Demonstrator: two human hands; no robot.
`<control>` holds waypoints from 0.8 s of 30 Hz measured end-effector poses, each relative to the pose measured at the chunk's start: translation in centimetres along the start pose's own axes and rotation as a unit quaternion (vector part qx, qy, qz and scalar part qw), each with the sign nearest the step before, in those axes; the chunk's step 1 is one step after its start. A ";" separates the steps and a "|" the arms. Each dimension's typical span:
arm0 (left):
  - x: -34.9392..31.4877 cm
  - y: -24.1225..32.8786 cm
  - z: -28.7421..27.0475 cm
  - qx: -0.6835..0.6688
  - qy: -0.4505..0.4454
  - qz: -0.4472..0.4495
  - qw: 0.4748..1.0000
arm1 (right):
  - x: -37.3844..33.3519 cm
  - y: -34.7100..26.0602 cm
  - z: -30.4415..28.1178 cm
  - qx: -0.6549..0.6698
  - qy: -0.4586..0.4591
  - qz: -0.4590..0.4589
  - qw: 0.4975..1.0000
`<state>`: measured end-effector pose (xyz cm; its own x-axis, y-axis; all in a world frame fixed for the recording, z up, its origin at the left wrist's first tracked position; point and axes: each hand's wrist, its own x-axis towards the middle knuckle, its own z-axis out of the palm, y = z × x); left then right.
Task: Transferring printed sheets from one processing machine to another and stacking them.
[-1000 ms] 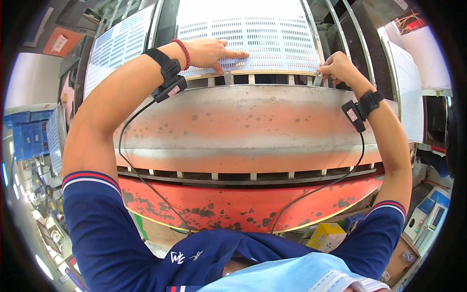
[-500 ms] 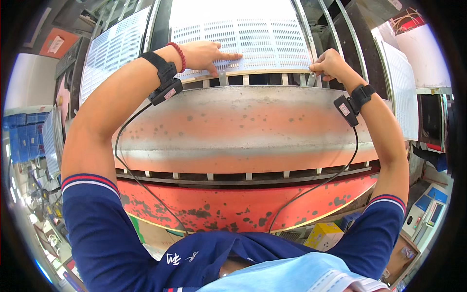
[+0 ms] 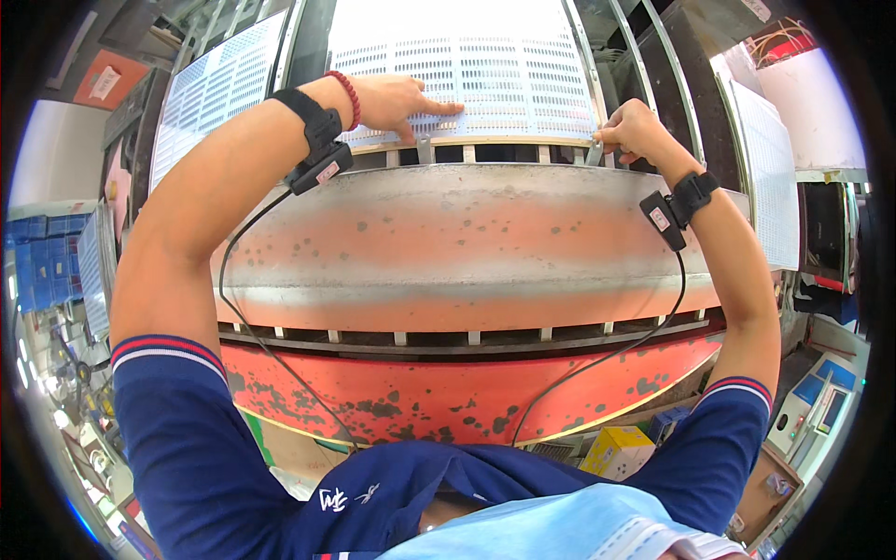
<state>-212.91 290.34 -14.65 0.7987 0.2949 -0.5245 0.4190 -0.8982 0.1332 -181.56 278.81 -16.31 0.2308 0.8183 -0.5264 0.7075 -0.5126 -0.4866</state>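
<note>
A white sheet with rows of small slots (image 3: 495,89) lies in front of me at the far side of the worn orange-and-grey machine bar (image 3: 467,229). My left hand (image 3: 390,103) rests on the sheet's near left part, index finger stretched out flat and thumb at the near edge. At the near right corner, my right hand (image 3: 633,129) is closed in a pinch, its fingertips by a small metal tab (image 3: 595,152). Whether they grip the tab, the sheet's corner or something else is hidden. Another metal tab (image 3: 426,150) stands at the near edge, right of my left thumb.
Metal rails (image 3: 581,56) run away from me beside the sheet. A second slotted sheet (image 3: 219,93) lies on the left, another (image 3: 761,159) on the right. Closer to me is a chipped red panel (image 3: 448,397). Black cables hang from both wrist straps. A yellow box (image 3: 618,452) sits below.
My right fingertips have shifted slightly down and left at the sheet's corner. My left hand stays in nearly the same place on the sheet.
</note>
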 end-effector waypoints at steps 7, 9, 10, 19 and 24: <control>6.1 4.2 -4.1 0.043 -0.020 0.020 0.999 | 0.0 -0.1 -0.1 0.004 0.007 0.005 1.000; 8.3 6.7 -4.5 0.017 0.027 0.038 0.999 | 0.0 -0.1 -0.1 0.000 -0.003 -0.003 1.000; 9.4 7.7 -4.9 0.005 0.029 0.036 0.999 | 0.0 -0.1 -0.2 -0.001 -0.001 0.000 1.000; 13.1 9.7 -3.9 -0.029 0.024 -0.121 0.992 | 0.3 0.6 -0.6 -0.054 0.000 -0.038 0.998; 12.5 10.3 -4.4 -0.016 -0.016 -0.137 0.990 | 0.2 0.3 -0.2 -0.089 -0.002 -0.162 0.983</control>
<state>-196.68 286.27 -16.14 0.6390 0.5158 -0.5707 0.6328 -0.7743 0.0086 -181.21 278.82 -16.43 -0.0289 0.9298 -0.3669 0.8491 -0.1708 -0.4999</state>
